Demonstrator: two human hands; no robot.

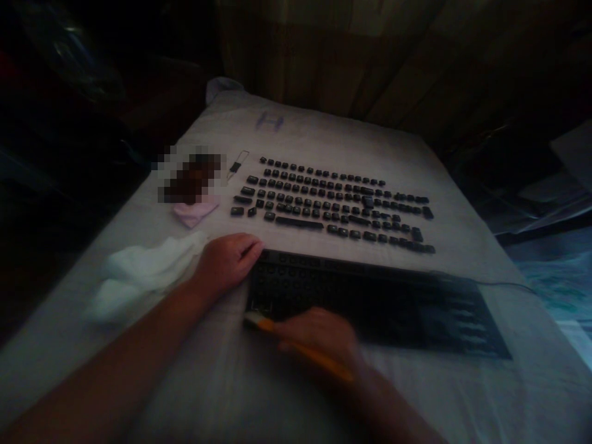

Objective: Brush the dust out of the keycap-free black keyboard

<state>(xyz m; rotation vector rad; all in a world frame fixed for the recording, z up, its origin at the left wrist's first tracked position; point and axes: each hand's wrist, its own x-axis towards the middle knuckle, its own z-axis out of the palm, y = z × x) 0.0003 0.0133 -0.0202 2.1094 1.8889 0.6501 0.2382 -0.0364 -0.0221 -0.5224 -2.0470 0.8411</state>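
A black keyboard base (pixel 388 308) with its keycaps taken off lies flat on the sheet in front of me. My left hand (pixel 229 262) grips its far left corner, fingers folded together. In my right hand (pixel 319 339) is a brush (pixel 264 323) with an orange handle, its pale head at the near left edge of the keyboard base. Motion blurs this hand a little. Beyond the base, the loose black keycaps (pixel 314 200) are laid out in rows, the long space bar (pixel 300 222) among them.
A white cloth (pixel 143 265) lies crumpled left of my left arm. Past it are a pink cloth (pixel 195 213) and a pixelated patch. A wire keycap puller (pixel 236 166) lies left of the keycap rows. A cable (pixel 504 284) runs right from the keyboard base. A curtain (pixel 393 61) hangs behind.
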